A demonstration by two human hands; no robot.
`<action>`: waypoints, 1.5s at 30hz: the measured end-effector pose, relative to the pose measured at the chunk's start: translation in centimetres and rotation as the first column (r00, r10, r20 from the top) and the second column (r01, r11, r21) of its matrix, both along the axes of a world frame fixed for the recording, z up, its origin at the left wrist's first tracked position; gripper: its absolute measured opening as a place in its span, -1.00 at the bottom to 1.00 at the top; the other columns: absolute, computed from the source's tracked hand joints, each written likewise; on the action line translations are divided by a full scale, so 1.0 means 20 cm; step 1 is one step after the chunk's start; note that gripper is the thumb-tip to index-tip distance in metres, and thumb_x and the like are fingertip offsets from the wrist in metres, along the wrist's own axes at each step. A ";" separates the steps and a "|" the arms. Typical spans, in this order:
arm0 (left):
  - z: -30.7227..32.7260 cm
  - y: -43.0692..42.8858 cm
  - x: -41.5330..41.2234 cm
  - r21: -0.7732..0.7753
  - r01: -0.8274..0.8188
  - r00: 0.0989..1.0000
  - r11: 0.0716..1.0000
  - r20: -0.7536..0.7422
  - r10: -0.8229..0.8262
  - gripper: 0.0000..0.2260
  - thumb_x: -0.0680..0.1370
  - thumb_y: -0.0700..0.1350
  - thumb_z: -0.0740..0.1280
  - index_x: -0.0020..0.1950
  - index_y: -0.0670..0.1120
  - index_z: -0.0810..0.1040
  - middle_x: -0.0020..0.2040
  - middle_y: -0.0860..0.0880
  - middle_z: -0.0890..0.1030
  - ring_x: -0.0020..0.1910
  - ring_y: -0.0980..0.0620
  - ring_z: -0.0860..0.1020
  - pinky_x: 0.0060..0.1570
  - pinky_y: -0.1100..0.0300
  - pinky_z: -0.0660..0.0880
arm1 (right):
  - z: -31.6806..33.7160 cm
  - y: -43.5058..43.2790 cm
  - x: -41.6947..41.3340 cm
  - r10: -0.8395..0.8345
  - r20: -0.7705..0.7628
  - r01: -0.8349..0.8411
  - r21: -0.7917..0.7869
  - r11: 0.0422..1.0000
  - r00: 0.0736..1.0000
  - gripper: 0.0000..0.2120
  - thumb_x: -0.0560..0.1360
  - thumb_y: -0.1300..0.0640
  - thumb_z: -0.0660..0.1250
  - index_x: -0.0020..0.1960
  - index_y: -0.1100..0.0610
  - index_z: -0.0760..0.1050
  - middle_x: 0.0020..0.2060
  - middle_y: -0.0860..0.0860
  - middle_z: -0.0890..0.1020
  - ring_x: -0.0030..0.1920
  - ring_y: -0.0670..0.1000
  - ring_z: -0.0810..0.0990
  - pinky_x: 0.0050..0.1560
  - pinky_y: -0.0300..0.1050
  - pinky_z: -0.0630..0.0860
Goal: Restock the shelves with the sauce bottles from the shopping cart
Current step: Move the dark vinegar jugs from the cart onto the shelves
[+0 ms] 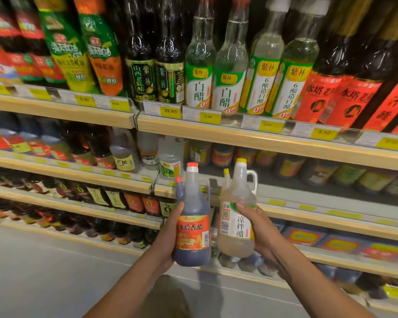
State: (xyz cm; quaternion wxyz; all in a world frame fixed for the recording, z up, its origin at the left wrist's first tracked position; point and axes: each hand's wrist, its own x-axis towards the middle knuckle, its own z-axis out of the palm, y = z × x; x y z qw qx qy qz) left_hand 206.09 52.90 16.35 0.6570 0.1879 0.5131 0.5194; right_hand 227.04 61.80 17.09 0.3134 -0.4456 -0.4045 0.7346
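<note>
**Two vinegar jugs in hand, neither shelved yet**

The left hand (pixel 170 235) grips a dark vinegar jug (pixel 193 228) round its lower body, thumb up the left side of the orange-red label. The jug stands upright and has a red cap. The right hand (pixel 256 228) grips a pale vinegar jug (pixel 233 228) in the same way, thumb across the top of its white label. This jug has a yellow cap and is also upright. The two jugs are just beside each other, raised in front of the shelving and resting on nothing.

Beyond them, the second shelf (pixel 308 193) shows a bare grey stretch to the right of centre, with small jars (pixel 287 167) set far back. To its left stand handled jugs of a similar build, among them a clear jug with a green label (pixel 170 162). The top shelf carries tall glass vinegar bottles (pixel 228 72) packed in a full row.

As I judge it, the task is mid-way at best: both jugs have to be set down, most likely on that bare stretch. The shopping cart is out of view, so how much stock is left cannot be told.
</note>
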 end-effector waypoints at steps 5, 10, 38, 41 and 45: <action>-0.09 0.01 -0.12 0.001 -0.137 0.990 0.991 0.046 0.137 -0.46 0.47 0.26 0.25 0.25 -0.09 0.59 0.00 -0.20 0.72 -0.12 -0.12 0.72 -0.05 0.00 0.60 | 0.00 0.24 -0.18 0.050 0.114 -0.062 0.110 0.992 0.992 -0.44 0.35 0.05 0.56 0.27 0.24 0.52 -0.05 0.19 0.73 -0.10 0.11 0.73 -0.14 -0.06 0.61; -0.18 0.04 -0.26 -0.011 -0.226 0.970 0.974 0.092 0.226 -0.57 0.60 0.21 0.19 0.19 -0.07 0.61 -0.05 -0.18 0.73 -0.17 -0.11 0.72 -0.16 0.03 0.65 | 0.01 0.48 -0.39 -0.018 0.200 -0.034 0.251 0.967 0.980 -0.66 0.43 0.11 0.54 0.16 0.17 0.61 -0.05 0.07 0.75 -0.02 0.07 0.73 -0.02 -0.04 0.61; -0.07 0.11 -0.38 -0.018 -0.265 0.964 0.964 0.033 0.265 -0.41 0.44 0.26 0.29 0.36 -0.05 0.52 0.10 -0.22 0.71 -0.04 -0.18 0.71 -0.03 -0.04 0.64 | -0.04 0.65 -0.58 -0.038 0.551 -0.236 0.417 0.878 0.833 -0.74 0.35 -0.02 0.61 -0.30 0.00 0.54 -0.41 -0.16 0.65 -0.31 -0.17 0.64 -0.24 -0.14 0.55; 0.02 0.10 -0.31 -0.018 -0.222 0.974 0.975 0.036 0.222 -0.44 0.45 0.27 0.27 0.34 -0.02 0.54 0.13 -0.19 0.71 0.01 -0.16 0.70 0.09 -0.08 0.61 | -0.03 0.56 -0.46 -0.062 0.500 -0.187 0.432 0.883 0.864 -0.54 0.38 -0.06 0.58 0.20 0.02 0.52 0.10 -0.11 0.63 0.13 -0.09 0.60 0.17 -0.10 0.52; 0.12 0.09 -0.19 -0.020 -0.120 0.991 0.993 0.050 0.120 -0.43 0.47 0.32 0.21 0.32 0.00 0.58 0.16 -0.16 0.70 0.07 -0.13 0.69 0.18 -0.10 0.57 | 0.06 0.41 -0.31 0.005 0.413 -0.152 0.324 0.934 0.911 -0.43 0.48 -0.01 0.50 0.41 0.16 0.45 0.24 0.05 0.60 0.19 -0.05 0.58 0.05 -0.39 0.50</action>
